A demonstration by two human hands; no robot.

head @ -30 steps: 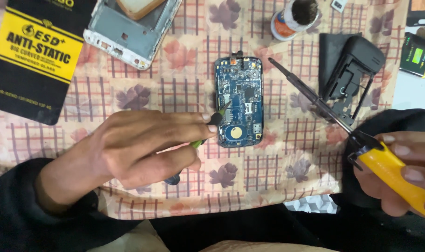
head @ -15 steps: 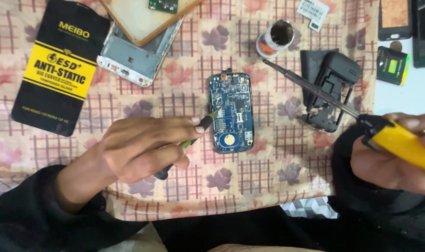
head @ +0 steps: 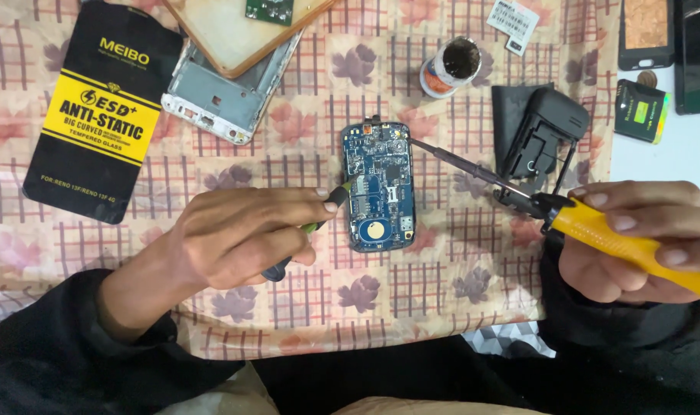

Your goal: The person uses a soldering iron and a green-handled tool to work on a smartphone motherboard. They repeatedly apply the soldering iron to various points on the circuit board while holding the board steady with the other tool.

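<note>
A blue phone circuit board (head: pixel 379 184) lies on the patterned cloth (head: pixel 442 277) in the middle. My left hand (head: pixel 242 234) grips a small green and black tool (head: pixel 325 209) whose tip touches the board's left edge. My right hand (head: pixel 642 242) holds a yellow-handled soldering iron (head: pixel 596 227). Its long dark tip (head: pixel 457 161) points left and ends close to the board's upper right edge.
A black phone housing (head: pixel 546 134) lies right of the board. A small open tin of flux (head: pixel 451 68) stands behind it. At the back left are a black and yellow package (head: pixel 104 107), a silver phone frame (head: pixel 215 104) and a wooden board (head: pixel 234 34). Phones (head: pixel 646 31) lie at the far right.
The view has shifted, so everything sits lower in the picture. The soldering iron's tip has come down and left, closer to the board. My left hand keeps its tool at the board's left edge.
</note>
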